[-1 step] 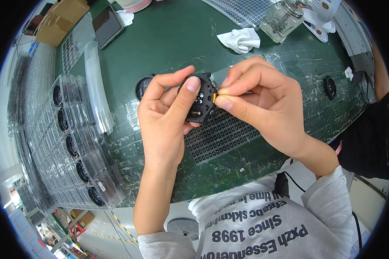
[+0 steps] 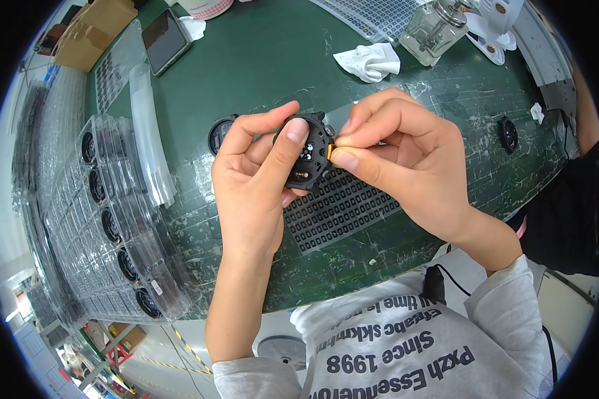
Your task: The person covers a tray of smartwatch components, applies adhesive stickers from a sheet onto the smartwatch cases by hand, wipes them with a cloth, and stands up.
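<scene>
My left hand (image 2: 249,166) is closed around a round black watch case (image 2: 319,141), with the thumb lying across its face. White and gold-coloured contacts show in the middle of the case. From the right, the thumb and forefinger of my right hand (image 2: 406,149) pinch at a small orange strip (image 2: 330,151) on the case's edge. Those fingertips hide part of the strip. Another round dark watch part (image 2: 219,135) lies just behind my left hand, partly covered by it. Under the case is a sheet of small black stickers (image 2: 339,211).
Clear plastic trays (image 2: 80,246) with several round black parts stand at the left. A phone (image 2: 166,41), a crumpled tissue (image 2: 369,63) and a glass jar (image 2: 435,32) are farther back. Another black part (image 2: 508,133) lies at the right, near another person's arm (image 2: 584,113).
</scene>
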Available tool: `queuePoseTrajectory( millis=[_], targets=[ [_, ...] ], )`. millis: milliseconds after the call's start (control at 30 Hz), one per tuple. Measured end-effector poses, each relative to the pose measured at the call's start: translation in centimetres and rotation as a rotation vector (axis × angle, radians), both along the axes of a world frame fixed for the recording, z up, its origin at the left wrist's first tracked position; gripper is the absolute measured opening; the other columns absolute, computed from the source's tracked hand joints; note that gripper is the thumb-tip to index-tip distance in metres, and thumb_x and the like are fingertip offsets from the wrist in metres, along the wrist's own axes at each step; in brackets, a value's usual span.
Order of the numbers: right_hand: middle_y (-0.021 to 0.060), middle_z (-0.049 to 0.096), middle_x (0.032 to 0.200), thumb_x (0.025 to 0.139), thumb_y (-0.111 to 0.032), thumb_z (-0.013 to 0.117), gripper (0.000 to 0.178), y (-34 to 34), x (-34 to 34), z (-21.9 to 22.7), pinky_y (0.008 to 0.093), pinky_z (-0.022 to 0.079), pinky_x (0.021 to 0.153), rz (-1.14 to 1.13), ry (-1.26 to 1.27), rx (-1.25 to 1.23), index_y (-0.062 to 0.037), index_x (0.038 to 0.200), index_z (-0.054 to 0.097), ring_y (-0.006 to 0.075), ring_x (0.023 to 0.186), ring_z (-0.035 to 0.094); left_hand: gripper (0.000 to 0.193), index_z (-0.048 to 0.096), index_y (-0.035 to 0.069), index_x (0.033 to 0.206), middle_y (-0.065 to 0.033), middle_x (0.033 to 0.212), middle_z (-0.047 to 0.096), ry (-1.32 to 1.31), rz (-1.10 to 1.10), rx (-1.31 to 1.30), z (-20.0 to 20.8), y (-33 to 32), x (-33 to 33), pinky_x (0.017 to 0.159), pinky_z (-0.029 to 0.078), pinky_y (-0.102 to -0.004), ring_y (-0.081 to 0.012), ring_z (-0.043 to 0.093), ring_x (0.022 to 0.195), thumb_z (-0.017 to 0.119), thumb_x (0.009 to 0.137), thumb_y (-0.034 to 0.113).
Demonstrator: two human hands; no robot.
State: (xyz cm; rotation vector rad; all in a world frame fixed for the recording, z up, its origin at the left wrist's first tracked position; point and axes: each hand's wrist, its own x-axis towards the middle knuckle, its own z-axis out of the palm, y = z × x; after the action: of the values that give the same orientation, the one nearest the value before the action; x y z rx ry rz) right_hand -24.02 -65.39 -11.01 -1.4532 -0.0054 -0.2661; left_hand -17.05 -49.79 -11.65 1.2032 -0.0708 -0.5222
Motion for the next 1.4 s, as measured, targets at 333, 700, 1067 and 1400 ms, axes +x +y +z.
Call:
queuePoseTrajectory(
  millis=[333, 700, 1067, 1400],
  targets=[
    [0.0063, 0.057, 0.102, 0.082, 0.006, 0.070, 0.014, -0.7, -0.1, 1.0, 0.0255, 0.051, 0.084, 0.163, 0.244, 0.427, -0.0019, 0.090, 0.062, 0.0126, 0.094, 0.060, 0.023, 0.060, 0.002, 0.111, -0.0070, 0.087, 0.070, -0.048, 0.001, -0.023, 0.1, 0.0, 0.1, 0.039, 0.033, -0.0146, -0.0016, 0.058, 0.060, 0.067, 0.092, 0.012],
    [0.0063, 0.059, 0.098, 0.082, 0.004, 0.070, 0.013, -0.9, -0.1, 0.8, 0.0260, 0.049, 0.083, 0.188, 0.315, 0.535, -0.0028, 0.089, 0.061, 0.0135, 0.093, 0.060, 0.022, 0.060, 0.001, 0.111, -0.0082, 0.090, 0.071, -0.189, 0.002, -0.018, -0.2, 0.0, 0.1, 0.044, 0.037, -0.0137, -0.0024, 0.061, 0.067, 0.067, 0.091, 0.008],
    [0.0046, 0.057, 0.096, 0.082, 0.003, 0.068, 0.020, -0.9, 0.2, 0.4, 0.0249, 0.049, 0.079, 0.233, 0.334, 0.595, -0.0079, 0.083, 0.052, 0.0120, 0.090, 0.059, 0.022, 0.060, -0.001, 0.110, -0.0092, 0.094, 0.070, -0.275, 0.010, -0.026, -0.7, 0.1, 0.1, 0.063, 0.049, -0.0166, -0.0065, 0.064, 0.079, 0.067, 0.090, 0.005],
    [0.0072, 0.063, 0.095, 0.082, 0.003, 0.071, 0.019, -1.3, 0.4, -0.3, 0.0263, 0.054, 0.085, 0.233, 0.302, 0.661, -0.0043, 0.084, 0.053, 0.0148, 0.093, 0.065, 0.022, 0.060, -0.001, 0.111, -0.0092, 0.095, 0.070, -0.242, 0.002, 0.021, -1.1, -0.2, 0.1, 0.063, 0.049, -0.0164, -0.0067, 0.065, 0.080, 0.066, 0.090, 0.005]
  ],
)
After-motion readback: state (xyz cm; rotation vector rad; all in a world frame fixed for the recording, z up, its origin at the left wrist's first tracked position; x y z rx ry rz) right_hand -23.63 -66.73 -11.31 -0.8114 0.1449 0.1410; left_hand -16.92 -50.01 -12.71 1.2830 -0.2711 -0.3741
